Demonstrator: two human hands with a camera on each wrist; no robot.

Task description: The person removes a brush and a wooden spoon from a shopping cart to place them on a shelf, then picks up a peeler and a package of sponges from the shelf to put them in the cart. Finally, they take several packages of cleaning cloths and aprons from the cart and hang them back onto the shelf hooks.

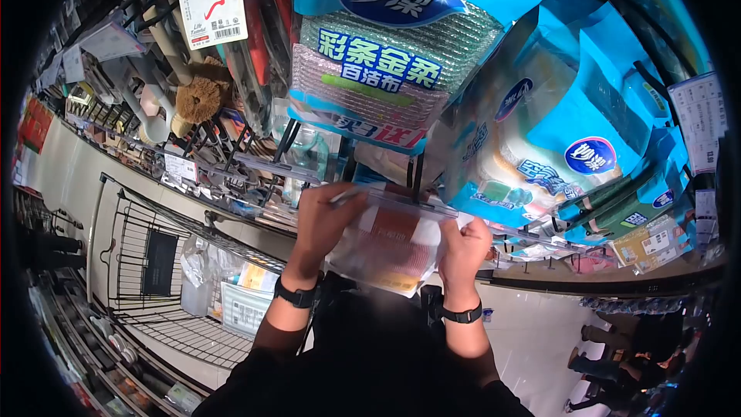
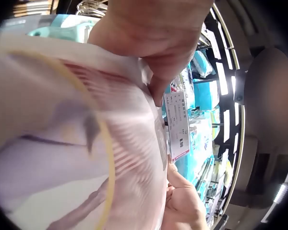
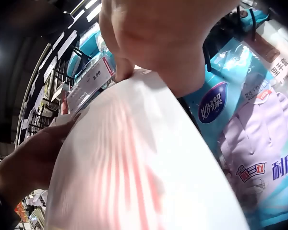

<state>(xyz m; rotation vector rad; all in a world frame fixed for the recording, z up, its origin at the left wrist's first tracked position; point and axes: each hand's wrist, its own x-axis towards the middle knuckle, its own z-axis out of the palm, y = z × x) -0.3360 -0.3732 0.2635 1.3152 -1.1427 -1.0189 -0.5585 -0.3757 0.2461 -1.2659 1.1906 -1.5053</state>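
A clear packet with red-brown and striped pink contents (image 1: 392,241) is held up between two hands, below the hanging goods. My left hand (image 1: 328,220) grips its upper left corner; in the left wrist view the thumb of the left hand (image 2: 156,33) presses on the packet's edge (image 2: 134,143). At the upper right corner my right hand (image 1: 465,251) pinches the packet. The right wrist view shows the right hand (image 3: 156,43) over the top edge of the pale packet (image 3: 134,153). Behind the packet is a price label (image 2: 178,125).
Large blue packs (image 1: 370,69) hang from hooks above, with more blue packs (image 1: 540,139) at the right. Brushes (image 1: 202,96) hang at the upper left. A wire shopping cart (image 1: 147,293) holding goods stands at the left. People (image 1: 637,347) are at the lower right.
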